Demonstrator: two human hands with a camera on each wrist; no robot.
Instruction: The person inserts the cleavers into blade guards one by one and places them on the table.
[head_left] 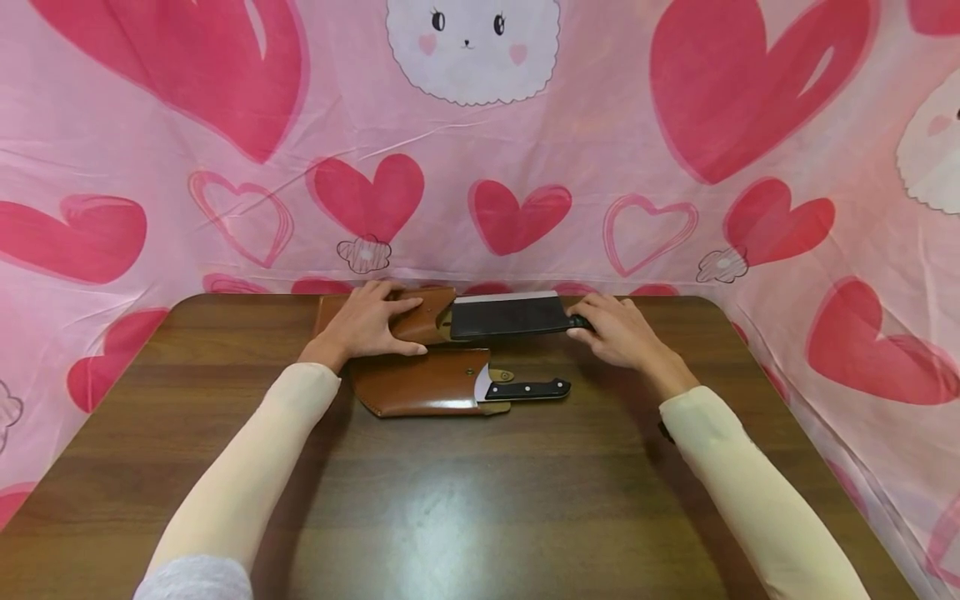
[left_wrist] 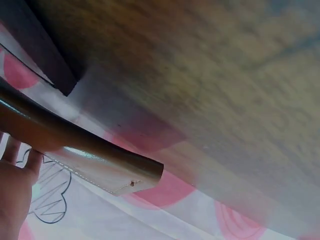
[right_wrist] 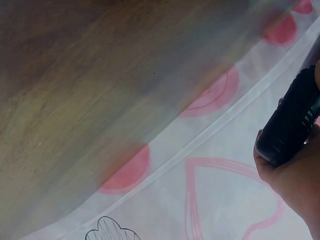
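Observation:
At the back of the table, my left hand [head_left: 367, 321] holds a brown leather sheath [head_left: 420, 312], fingers over its far side and thumb toward me. The sheath's stitched edge [left_wrist: 95, 172] appears beside the fingers in the left wrist view. My right hand [head_left: 618, 331] grips the black handle [right_wrist: 290, 117] of a cleaver. The cleaver's dark blade [head_left: 510, 316] points left, its pale edge facing the back, and its front end is right at the sheath's mouth. Nearer me lies a second brown sheath [head_left: 423, 383] containing a knife, whose black riveted handle [head_left: 528, 389] sticks out to the right.
The wooden table [head_left: 450, 500] has rounded back corners. Behind it and at both sides hangs a pink cloth [head_left: 592, 125] printed with hearts, close to the table's back edge. Brass-coloured strap ends [head_left: 501, 376] poke out by the nearer sheath's mouth.

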